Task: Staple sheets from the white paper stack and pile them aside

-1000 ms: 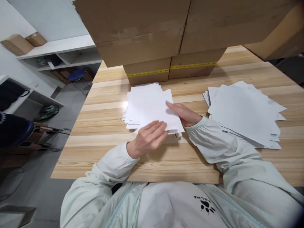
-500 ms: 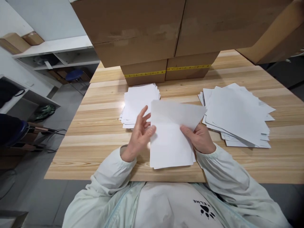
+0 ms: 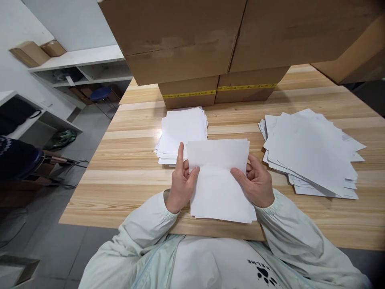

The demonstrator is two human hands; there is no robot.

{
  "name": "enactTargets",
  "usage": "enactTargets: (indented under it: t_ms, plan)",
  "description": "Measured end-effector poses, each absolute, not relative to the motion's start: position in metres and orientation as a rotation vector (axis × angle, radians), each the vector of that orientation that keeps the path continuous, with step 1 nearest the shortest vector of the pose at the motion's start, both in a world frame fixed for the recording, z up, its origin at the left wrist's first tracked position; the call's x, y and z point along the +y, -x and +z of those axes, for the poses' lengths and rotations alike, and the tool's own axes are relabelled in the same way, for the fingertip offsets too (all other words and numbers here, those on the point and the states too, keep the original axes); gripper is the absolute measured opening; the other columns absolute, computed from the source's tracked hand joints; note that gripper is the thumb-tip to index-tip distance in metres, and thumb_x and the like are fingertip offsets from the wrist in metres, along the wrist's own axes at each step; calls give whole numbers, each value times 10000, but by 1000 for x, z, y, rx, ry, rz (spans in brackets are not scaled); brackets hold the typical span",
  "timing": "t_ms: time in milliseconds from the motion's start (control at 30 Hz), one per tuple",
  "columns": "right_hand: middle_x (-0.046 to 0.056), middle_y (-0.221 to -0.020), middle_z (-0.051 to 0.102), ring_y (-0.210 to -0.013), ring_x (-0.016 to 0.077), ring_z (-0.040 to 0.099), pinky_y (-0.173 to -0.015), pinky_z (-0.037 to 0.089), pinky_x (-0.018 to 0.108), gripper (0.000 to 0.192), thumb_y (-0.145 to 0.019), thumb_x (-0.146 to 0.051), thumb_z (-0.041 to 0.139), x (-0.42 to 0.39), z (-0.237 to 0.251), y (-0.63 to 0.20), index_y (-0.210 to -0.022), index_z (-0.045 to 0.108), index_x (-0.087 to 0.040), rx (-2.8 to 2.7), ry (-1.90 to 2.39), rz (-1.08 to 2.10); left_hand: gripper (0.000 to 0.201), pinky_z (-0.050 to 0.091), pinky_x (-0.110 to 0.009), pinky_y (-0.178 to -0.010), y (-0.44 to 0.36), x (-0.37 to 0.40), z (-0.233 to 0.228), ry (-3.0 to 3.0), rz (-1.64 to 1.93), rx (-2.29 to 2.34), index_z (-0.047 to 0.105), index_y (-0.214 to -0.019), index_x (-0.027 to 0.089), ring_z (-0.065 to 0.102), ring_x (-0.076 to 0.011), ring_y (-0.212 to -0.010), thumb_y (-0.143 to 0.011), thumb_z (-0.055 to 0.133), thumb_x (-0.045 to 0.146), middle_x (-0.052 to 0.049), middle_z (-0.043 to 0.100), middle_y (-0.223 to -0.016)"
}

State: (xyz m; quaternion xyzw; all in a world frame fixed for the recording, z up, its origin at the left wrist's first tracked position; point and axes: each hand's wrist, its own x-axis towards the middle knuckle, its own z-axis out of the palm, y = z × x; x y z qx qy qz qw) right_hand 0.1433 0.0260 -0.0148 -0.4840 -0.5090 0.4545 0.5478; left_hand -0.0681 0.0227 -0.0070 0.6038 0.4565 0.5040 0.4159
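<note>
Several white paper sheets (image 3: 221, 188) are held together over the table's front edge, slightly bowed across the middle. My left hand (image 3: 182, 180) grips their left side, thumb on top and index finger pointing up. On the right side, my right hand (image 3: 255, 180) pinches the sheets with its thumb on top and its fingers partly hidden behind. Just beyond my left hand lies a fairly neat paper stack (image 3: 183, 130). A larger, fanned-out paper pile (image 3: 311, 148) rests to the right of my right hand.
Large cardboard boxes (image 3: 180, 40) stand stacked at the back of the wooden table (image 3: 120, 180), the lower ones banded with yellow tape (image 3: 192, 94). Another box (image 3: 355, 60) is at the far right. On the left are white shelves (image 3: 78, 58) and a blue stool (image 3: 100, 94).
My left hand has closed on the left side of the sheets. Their upper right corner, folded out before, now lies squared with the others. The view has shifted slightly.
</note>
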Motion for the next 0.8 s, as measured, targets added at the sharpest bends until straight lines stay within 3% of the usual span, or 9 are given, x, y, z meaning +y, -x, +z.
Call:
enactTargets:
  t_ms: [133, 233, 533, 733, 800]
  plan:
    - [126, -1167, 749, -983, 234, 747, -798, 622, 341, 702, -830, -401, 749, 24, -15, -143, -1464, 491, -248, -1193, 1151, 1080, 668, 536, -205, -606, 64, 21, -7, -1323, 1357, 1125, 274, -1514, 306, 686, -102, -737, -945, 617, 374, -66, 728, -1106]
    - [126, -1156, 752, -973, 235, 749, -787, 625, 345, 739, -821, -401, 755, 24, -15, -143, -1485, 467, -251, -1184, 1157, 1098, 525, 555, -215, -626, 63, 21, -9, -1317, 1424, 1177, 382, -1367, 299, 700, -110, -755, -922, 649, 379, -77, 713, -1124]
    - [123, -1099, 770, -843, 199, 758, -708, 625, 303, 800, -840, -368, 743, 22, -16, -144, -1546, 391, -232, -1194, 1147, 1080, 611, 572, -202, -580, 62, 20, -10, -1273, 1419, 1135, 327, -1425, 329, 702, -91, -686, -918, 666, 361, -116, 654, -1301]
    - [89, -1026, 791, -771, 147, 752, -662, 613, 227, 726, -832, -252, 759, 24, -18, -143, -1498, 472, -221, -1204, 1033, 1010, 829, 554, -172, -606, 63, 20, -8, -1168, 1435, 1073, 194, -1572, 333, 678, -61, -674, -907, 689, 307, -116, 667, -1314]
    - [83, -1040, 792, -782, 141, 756, -670, 614, 216, 713, -831, -222, 758, 24, -18, -143, -1490, 486, -235, -1201, 1017, 1007, 834, 566, -178, -637, 63, 21, -8, -1143, 1416, 1065, 212, -1582, 315, 688, -69, -705, -901, 694, 307, -121, 663, -1325]
